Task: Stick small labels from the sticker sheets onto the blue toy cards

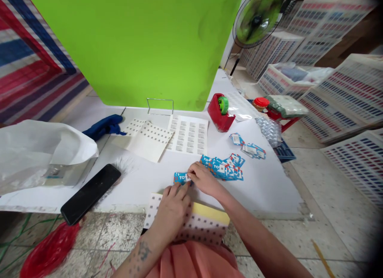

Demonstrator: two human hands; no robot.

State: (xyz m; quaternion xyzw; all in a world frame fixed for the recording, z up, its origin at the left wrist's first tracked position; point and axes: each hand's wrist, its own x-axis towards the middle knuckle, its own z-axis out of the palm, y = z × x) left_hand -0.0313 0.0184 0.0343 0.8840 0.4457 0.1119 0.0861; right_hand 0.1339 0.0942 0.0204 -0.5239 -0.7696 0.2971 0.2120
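A small blue card (pixel 180 177) with white lettering lies on the white table, under the fingertips of both hands. My left hand (pixel 175 202) rests on its lower edge with fingers spread. My right hand (pixel 202 177) has thumb and forefinger pinched together at the card's right end; what is between them is too small to make out. Just right of it lies a pile of similar blue cards (pixel 223 168), with more cards (pixel 253 150) farther right. A sticker sheet (pixel 206 224) with dark squares lies at the table's front edge, partly under my left hand.
Label sheets (pixel 191 134) lie behind the hands, near a red tape dispenser (pixel 221 114). Left are a black phone (pixel 91 194), a blue glove (pixel 104 127) and a plastic bag (pixel 44 154). A green panel (pixel 143 50) stands behind; crates (pixel 344 90) and a fan (pixel 256 20) are right.
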